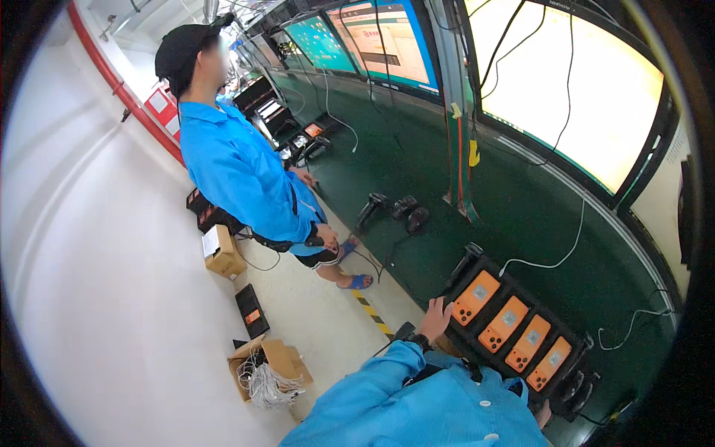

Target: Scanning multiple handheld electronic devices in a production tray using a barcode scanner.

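Note:
A black tray (468, 342) lies at an angle on the green bench in front of me. Several orange phones (527, 343) rest in it side by side, backs up, each with a pale square label and a camera cluster. My left hand (436, 319) grips the tray's left edge, its fingertips close to the leftmost phone. At the tray's near right end, only a small part of my right hand (545, 414) shows beside the edge; my blue sleeve and body hide the rest, and its fingers cannot be made out.
Large monitors (566, 82) stand along the bench (521, 179) behind a metal post (456, 134). Black handheld scanners (371, 208) and white cables (551, 262) lie on it. Left, a co-worker in blue (238, 164) stands at the bench. A carton of white cables (272, 384) sits on the floor.

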The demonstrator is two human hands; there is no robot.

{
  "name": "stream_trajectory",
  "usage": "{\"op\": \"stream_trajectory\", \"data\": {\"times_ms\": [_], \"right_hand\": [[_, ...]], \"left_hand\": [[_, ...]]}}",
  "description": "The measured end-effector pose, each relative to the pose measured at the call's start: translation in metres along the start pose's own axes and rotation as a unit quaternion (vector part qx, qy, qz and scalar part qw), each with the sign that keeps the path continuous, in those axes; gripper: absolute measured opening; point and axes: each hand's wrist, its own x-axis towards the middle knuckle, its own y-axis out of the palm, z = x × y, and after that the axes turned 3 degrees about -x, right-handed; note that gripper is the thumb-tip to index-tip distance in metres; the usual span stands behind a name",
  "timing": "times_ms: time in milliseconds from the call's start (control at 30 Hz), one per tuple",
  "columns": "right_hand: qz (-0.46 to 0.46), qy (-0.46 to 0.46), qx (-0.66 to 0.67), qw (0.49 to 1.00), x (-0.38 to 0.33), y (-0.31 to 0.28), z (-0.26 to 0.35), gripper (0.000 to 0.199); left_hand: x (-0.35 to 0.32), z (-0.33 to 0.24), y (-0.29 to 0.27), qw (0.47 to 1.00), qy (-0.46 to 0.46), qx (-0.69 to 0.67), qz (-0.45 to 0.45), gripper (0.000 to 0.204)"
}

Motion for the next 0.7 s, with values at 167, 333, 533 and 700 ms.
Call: {"op": "stream_trajectory", "data": {"times_ms": [167, 333, 533, 700], "right_hand": [[0.009, 0.03, -0.034, 0.999, -0.01, 0.004, 0.018, 0.06], [0.032, 0.048, -0.07, 0.996, -0.01, 0.009, 0.024, 0.063], [0.002, -0.039, -0.034, 0.999, 0.013, 0.038, -0.012, 0.077], [0.034, -0.081, 0.014, 0.996, 0.023, 0.033, -0.022, 0.078]], "left_hand": [[0.0, -0.002, -0.003, 1.0, 0.009, 0.0, 0.005, 0.056], [0.001, 0.001, -0.002, 1.0, 0.015, 0.008, 0.006, 0.055], [0.002, -0.001, -0.005, 1.0, 0.015, 0.01, 0.019, 0.053], [-0.003, -0.014, -0.006, 0.997, -0.041, 0.067, 0.003, 0.067]]}}
